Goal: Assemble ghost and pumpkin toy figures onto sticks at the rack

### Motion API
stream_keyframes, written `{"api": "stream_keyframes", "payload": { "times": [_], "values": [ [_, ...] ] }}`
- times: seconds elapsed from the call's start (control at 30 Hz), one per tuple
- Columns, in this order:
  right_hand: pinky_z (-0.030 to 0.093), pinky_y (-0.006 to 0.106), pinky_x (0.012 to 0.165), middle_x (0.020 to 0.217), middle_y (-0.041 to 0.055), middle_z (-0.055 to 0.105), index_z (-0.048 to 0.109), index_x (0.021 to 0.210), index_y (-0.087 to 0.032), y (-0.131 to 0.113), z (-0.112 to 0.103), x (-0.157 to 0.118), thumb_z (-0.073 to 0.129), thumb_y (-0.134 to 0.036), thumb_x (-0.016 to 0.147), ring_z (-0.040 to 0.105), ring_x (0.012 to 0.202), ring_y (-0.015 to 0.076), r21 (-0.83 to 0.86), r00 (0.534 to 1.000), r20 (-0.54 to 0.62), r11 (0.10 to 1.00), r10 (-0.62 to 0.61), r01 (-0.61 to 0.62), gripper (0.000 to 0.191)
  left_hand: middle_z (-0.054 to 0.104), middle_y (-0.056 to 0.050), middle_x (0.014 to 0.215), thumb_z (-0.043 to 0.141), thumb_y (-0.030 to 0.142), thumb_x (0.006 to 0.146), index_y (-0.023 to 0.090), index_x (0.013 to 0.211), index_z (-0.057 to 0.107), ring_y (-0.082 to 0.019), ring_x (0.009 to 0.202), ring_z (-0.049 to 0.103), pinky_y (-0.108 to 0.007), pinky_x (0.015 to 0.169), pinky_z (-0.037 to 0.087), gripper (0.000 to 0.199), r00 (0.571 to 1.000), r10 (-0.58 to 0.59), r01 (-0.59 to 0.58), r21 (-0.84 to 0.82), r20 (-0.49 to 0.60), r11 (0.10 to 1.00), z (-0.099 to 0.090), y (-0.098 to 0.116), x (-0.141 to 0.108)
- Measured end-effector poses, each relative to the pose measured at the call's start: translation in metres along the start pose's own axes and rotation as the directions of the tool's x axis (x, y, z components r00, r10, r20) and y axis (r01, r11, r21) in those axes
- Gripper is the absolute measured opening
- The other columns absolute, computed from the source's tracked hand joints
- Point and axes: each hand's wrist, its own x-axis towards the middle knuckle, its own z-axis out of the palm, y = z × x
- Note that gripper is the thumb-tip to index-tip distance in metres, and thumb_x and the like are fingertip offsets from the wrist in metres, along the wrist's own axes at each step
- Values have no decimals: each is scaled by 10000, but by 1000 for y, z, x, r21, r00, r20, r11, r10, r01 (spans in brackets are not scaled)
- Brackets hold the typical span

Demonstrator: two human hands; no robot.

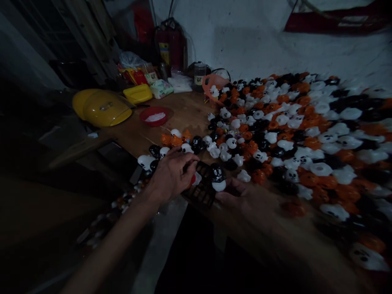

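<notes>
In the head view, my right hand (pixel 245 196) pinches a small toy figure (pixel 218 177) with a black skull-like face on top and a white rounded base. The figure stands upright over the edge of a black slotted tray (pixel 203 194). My left hand (pixel 173 173) is closed above the tray's left side, thumb and fingers bent together. What its fingertips hold is too dark to make out. Right under them is a small red and white piece (pixel 196 179). Beyond the left hand sit several toys, including a black skull head (pixel 197 143) and orange pumpkin figures (pixel 171 139).
A large pile of white, black and orange toys (pixel 284 143) covers the table's right side. A red dish (pixel 154 116) with white bits, a yellow plastic shell (pixel 104 108), an orange basket (pixel 214 83) and a jar (pixel 200 73) stand further back, near a fire extinguisher (pixel 171 47).
</notes>
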Motion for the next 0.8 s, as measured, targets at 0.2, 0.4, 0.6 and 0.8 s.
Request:
{"api": "stream_keyframes", "payload": {
  "times": [0.2, 0.4, 0.6, 0.8],
  "values": [
    [498, 292, 661, 822, 27, 668, 615, 892, -213, 27, 12, 6, 631, -279, 788, 627, 773, 189, -7, 992, -4, 992, -130, 129, 124, 679, -15, 791, 481, 189, 871, 180, 951, 649, -140, 744, 620, -254, 588, 477, 186, 1000, -17, 17, -20, 3, 1000, 1, -1, -1],
    [508, 309, 688, 941, 55, 691, 617, 975, -193, 32, 18, 25, 560, -306, 848, 634, 833, 204, -113, 971, -32, 966, -236, 231, 180, 686, 3, 787, 475, 194, 873, 197, 959, 651, -147, 779, 636, -305, 751, 511, 196, 998, -49, 51, -39, 45, 998, -2, 0, 0],
    [508, 294, 701, 907, 17, 704, 660, 917, -220, 28, 22, 46, 600, -301, 830, 643, 820, 195, -117, 958, -61, 956, -279, 270, 133, 716, -6, 898, 471, 203, 891, 208, 985, 643, -161, 847, 661, -381, 977, 458, 197, 999, -30, 31, -28, 27, 999, -3, 0, -1],
    [475, 265, 594, 824, 6, 698, 666, 919, -203, 27, 28, 45, 614, -371, 826, 639, 706, 169, -165, 970, -44, 959, -240, 230, 199, 713, -21, 934, 509, 199, 882, 193, 991, 642, -181, 879, 661, -419, 992, 462, 172, 1000, 6, -6, -12, 15, 1000, -2, 0, -2]
  ]
}}
